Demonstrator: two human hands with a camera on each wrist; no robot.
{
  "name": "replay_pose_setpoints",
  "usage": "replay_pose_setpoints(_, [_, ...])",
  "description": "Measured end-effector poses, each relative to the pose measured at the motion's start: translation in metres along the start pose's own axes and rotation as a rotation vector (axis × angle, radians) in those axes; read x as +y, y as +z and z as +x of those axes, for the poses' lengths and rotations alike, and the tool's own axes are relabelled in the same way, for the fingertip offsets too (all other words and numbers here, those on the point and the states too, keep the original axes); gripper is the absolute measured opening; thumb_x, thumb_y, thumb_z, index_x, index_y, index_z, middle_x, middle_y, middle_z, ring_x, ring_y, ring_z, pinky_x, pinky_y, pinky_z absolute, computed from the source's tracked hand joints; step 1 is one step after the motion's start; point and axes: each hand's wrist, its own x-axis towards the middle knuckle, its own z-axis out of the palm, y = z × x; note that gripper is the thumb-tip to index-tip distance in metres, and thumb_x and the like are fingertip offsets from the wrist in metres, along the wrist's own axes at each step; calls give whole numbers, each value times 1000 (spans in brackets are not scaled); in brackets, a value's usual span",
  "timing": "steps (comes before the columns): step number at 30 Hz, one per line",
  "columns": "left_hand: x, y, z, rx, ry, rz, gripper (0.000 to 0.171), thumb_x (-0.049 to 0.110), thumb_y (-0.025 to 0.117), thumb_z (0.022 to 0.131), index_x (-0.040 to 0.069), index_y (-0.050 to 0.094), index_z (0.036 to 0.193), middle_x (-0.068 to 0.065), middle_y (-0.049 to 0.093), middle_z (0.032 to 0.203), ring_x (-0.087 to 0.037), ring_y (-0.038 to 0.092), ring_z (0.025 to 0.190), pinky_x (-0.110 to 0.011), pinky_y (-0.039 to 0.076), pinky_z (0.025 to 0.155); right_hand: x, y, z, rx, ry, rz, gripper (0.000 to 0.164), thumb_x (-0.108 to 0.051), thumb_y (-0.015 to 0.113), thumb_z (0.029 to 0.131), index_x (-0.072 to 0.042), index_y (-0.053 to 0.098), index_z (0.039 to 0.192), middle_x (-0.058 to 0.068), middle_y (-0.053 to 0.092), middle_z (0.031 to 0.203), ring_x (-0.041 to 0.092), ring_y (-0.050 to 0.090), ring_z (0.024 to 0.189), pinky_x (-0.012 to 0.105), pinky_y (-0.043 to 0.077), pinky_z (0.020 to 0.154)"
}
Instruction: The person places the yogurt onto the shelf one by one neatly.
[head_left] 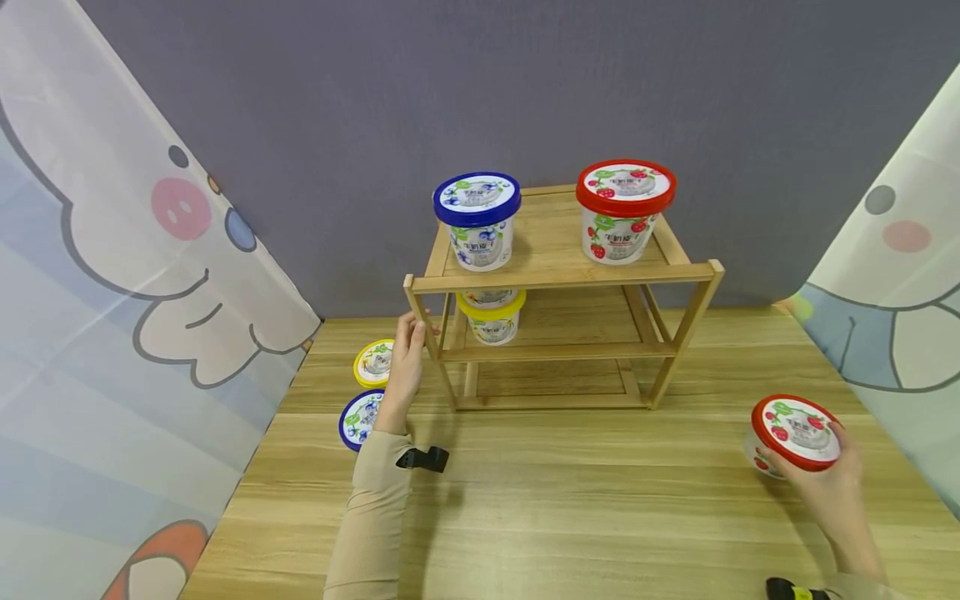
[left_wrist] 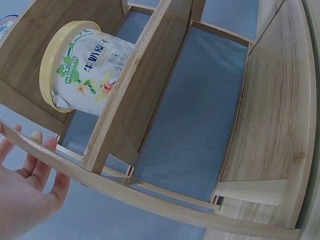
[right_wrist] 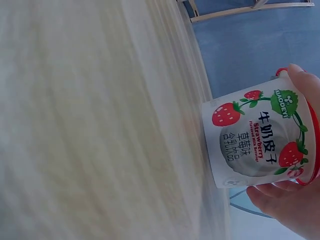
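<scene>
On the right, my right hand (head_left: pixel 832 479) grips a red-lidded strawberry milk tub (head_left: pixel 797 433) around its lid. In the right wrist view the tub (right_wrist: pixel 255 137) has its base close to the tabletop. My left hand (head_left: pixel 408 354) holds the front left post of a wooden shelf rack (head_left: pixel 562 279), fingers bent around the post (left_wrist: pixel 55 157). Just inside that post, a yellow-lidded tub (head_left: pixel 491 325) stands on the middle shelf with another tub on it, partly hidden by the top board. A blue-lidded tub (head_left: pixel 478 221) and another red-lidded tub (head_left: pixel 625 212) stand on the top shelf.
Left of the rack, a yellow-lidded tub (head_left: pixel 372 363) and a blue-lidded tub (head_left: pixel 360 421) stand on the wooden table (head_left: pixel 570 500), partly covered by my left arm. A grey wall (head_left: pixel 375 125) rises behind the rack, and printed curtains (head_left: pixel 112 333) hang at both sides.
</scene>
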Motion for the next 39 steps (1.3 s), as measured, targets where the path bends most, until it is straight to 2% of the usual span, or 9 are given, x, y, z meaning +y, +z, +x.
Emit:
replay_pose_setpoints(9, [-28, -4, 6, 15, 43, 7, 35, 21, 29, 98, -4, 37, 121, -28, 46, 101, -38, 47, 100, -41, 33, 90, 3, 2, -1, 19, 35, 4, 88, -11, 68, 76, -2, 9, 141, 24, 16, 138, 25, 20, 126, 32, 15, 105])
replay_pose_setpoints(14, [-28, -4, 6, 11, 35, 6, 33, 17, 29, 98, -4, 36, 122, -30, 46, 102, -39, 46, 101, -41, 31, 90, 1, 2, -1, 34, 40, -2, 88, -11, 69, 74, -2, 13, 140, 24, 21, 138, 21, 22, 125, 29, 17, 105])
replay_pose_setpoints(22, [-28, -4, 6, 7, 36, 5, 33, 20, 29, 98, -3, 37, 121, -31, 46, 102, -38, 45, 102, -40, 31, 90, -10, 3, 1, 67, 9, -17, 85, -11, 73, 71, -5, 22, 139, 20, 31, 133, 9, 31, 118, 16, 23, 98])
replay_pose_setpoints(26, [-28, -4, 6, 12, 37, 9, 33, 21, 30, 98, -2, 38, 121, -29, 47, 102, -37, 46, 101, -38, 32, 89, -19, 2, 1, 68, -16, -28, 87, -11, 74, 70, -4, 22, 139, 23, 31, 133, 12, 30, 120, 16, 21, 99])
replay_pose_setpoints(30, [-26, -4, 7, 18, 35, 2, 31, 15, 29, 98, -5, 37, 120, -32, 46, 101, -41, 45, 100, -37, 33, 88, -29, 0, 2, 63, -57, -50, 89, -12, 76, 68, -2, 23, 139, 23, 32, 133, 14, 30, 120, 13, 21, 96])
replay_pose_setpoints(36, [-10, -1, 3, 20, 32, -11, 27, 2, 26, 97, -9, 36, 119, -37, 43, 100, -48, 42, 99, -38, 33, 87, -43, 2, 3, 58, -179, -20, 85, -6, 79, 62, -1, 34, 134, 12, 44, 119, -1, 39, 103, 3, 29, 80])
replay_pose_setpoints(39, [0, 0, 0, 16, 29, -2, 27, 2, 26, 97, -11, 35, 118, -38, 42, 100, -49, 41, 99, -39, 33, 88, -52, 3, 1, 48, -209, -7, 84, -4, 79, 62, 0, 35, 133, 9, 44, 115, -2, 40, 100, 2, 30, 76])
